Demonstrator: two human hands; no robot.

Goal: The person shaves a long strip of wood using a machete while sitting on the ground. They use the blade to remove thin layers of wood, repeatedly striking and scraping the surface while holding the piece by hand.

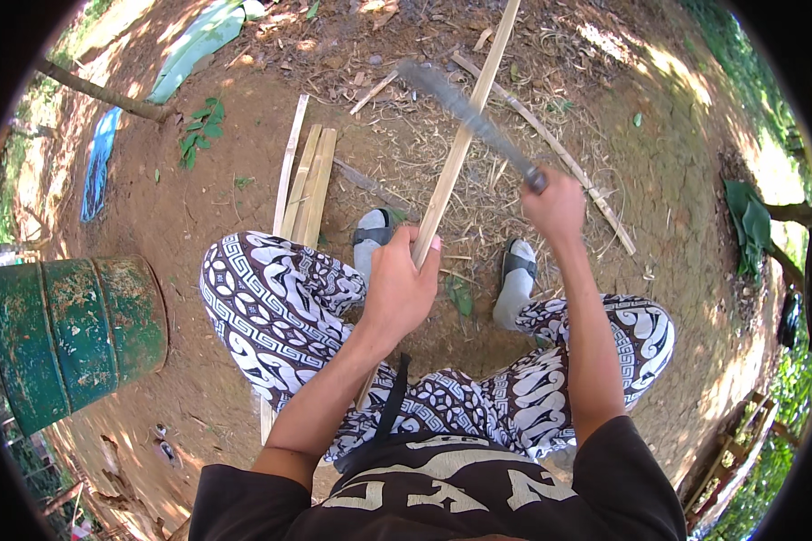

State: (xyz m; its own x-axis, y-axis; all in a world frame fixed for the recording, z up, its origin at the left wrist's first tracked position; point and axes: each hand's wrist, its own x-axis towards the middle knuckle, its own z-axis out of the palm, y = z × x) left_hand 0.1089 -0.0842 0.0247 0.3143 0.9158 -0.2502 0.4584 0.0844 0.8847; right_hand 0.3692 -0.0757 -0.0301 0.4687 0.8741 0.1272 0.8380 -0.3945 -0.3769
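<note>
My left hand [399, 287] is closed around a long pale split bamboo strip [446, 180]. The strip slants away from me up to the top edge, and its near end shows below my wrist by my lap. A machete [505, 147] is in my right hand [555, 209], with my fingers wrapped round its dark handle. Its grey blade, smeared by motion, points to the far left and crosses the strip beyond my left hand. Whether the blade touches the strip, I cannot tell.
Several bamboo strips [316, 185] lie beside my left knee. Another long strip [568, 162] lies on the ground at right, among shavings [397, 158]. A rusty green drum [108, 316] is at left. My sandalled feet [517, 279] flank the strip.
</note>
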